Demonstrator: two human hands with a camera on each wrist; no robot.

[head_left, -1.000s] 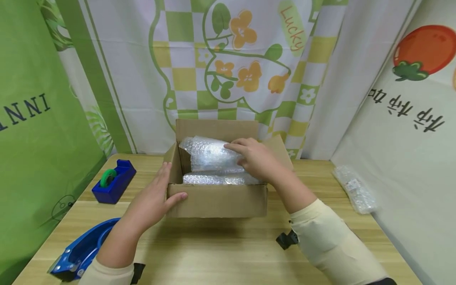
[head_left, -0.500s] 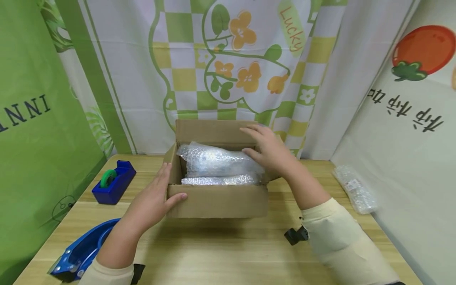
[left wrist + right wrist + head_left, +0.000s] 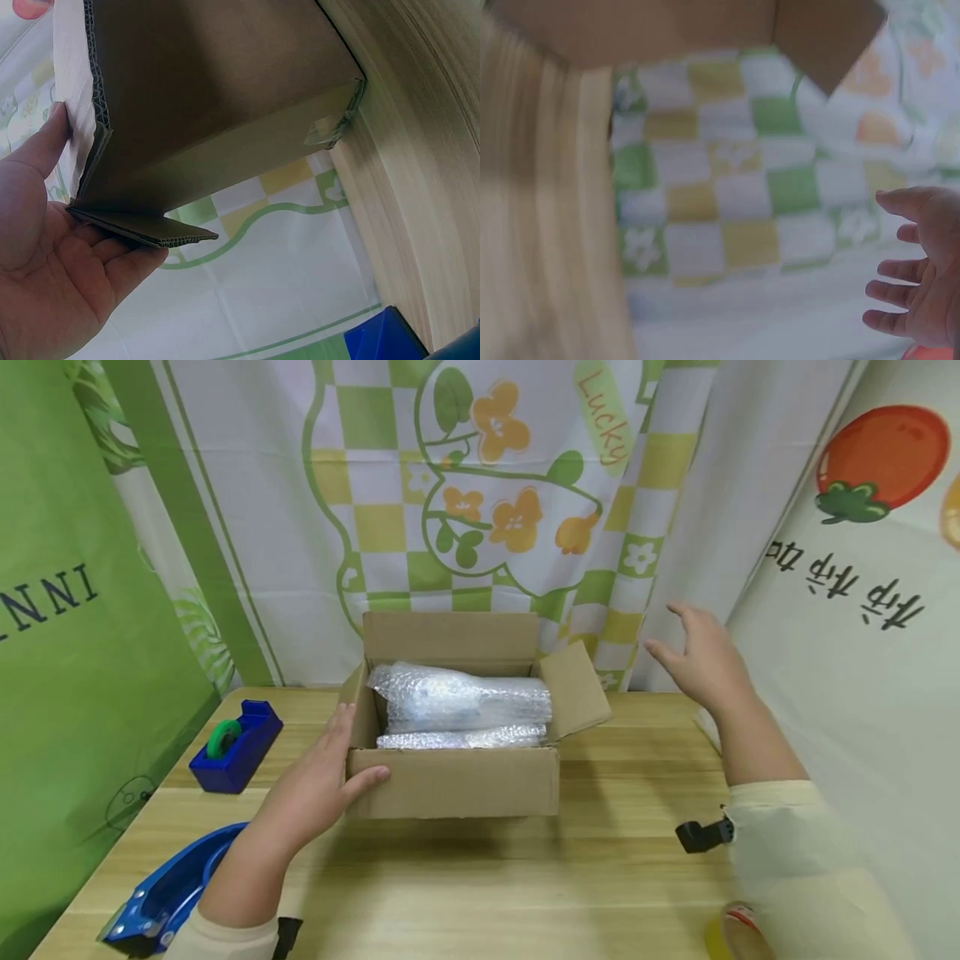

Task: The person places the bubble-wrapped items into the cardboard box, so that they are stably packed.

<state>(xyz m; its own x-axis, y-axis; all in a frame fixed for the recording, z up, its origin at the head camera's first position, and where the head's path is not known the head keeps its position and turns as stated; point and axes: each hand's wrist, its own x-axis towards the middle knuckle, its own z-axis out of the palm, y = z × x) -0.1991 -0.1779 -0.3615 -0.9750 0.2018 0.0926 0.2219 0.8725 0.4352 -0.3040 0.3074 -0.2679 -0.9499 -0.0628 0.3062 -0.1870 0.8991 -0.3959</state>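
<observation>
An open cardboard box (image 3: 453, 785) stands in the middle of the table with its flaps up or spread outward. Inside lie bubble-wrapped packages (image 3: 468, 697), one behind the other. My left hand (image 3: 311, 785) grips the box's front left corner, thumb on the front flap and fingers behind the side flap (image 3: 142, 227), as the left wrist view shows. Away to the right, my right hand (image 3: 708, 660) is in the air with fingers apart and nothing in it. The right wrist view shows its spread fingers (image 3: 892, 292) well clear of the box.
A blue tape dispenser (image 3: 243, 760) with green tape sits at the left. Nearer, a larger blue tape gun (image 3: 168, 893) is partly behind my left forearm. A yellow-edged tape roll (image 3: 720, 935) shows at the front right. Curtains hang behind the table.
My right hand has left the bubble-wrapped package in the box and moved right, now over the far right of the table. The package lies flatter. My left hand stays on the box corner.
</observation>
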